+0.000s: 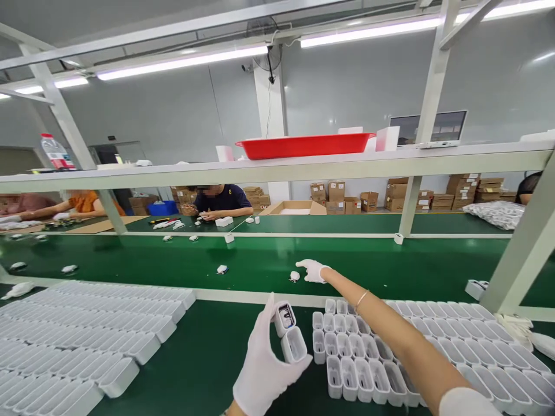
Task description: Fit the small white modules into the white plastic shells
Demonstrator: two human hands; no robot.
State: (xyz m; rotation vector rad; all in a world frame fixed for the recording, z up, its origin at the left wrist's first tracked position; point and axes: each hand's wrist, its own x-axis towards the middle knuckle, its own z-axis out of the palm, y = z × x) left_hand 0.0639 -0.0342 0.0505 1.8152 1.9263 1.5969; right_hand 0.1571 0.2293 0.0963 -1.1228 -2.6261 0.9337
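The gloved left hand (266,367) has its thumb and fingers closed around a pair of white cups (289,333) set end to end; the upper cup has dark and blue bits inside, the lower shows its hollow. At one o'clock from it, the gloved right hand (314,270) stretches over the green belt (355,263), fingers parted and holding nothing, the index pointing to nine o'clock. A small white part (294,277) lies just beside those fingertips; whether they touch it I cannot tell. Another white piece (222,269) sits farther along the belt, toward nine.

On the green worktop (186,346), rows of white cups (359,370) stand at three o'clock from the left hand, partly behind the right forearm, and long white trays (82,335) fill nine o'clock.

Beyond, a person in a dark shirt (229,199) handles small pieces at eleven, a red tray (307,147) rests on the shelf (277,173) at twelve, and cartons (336,192) line one o'clock.
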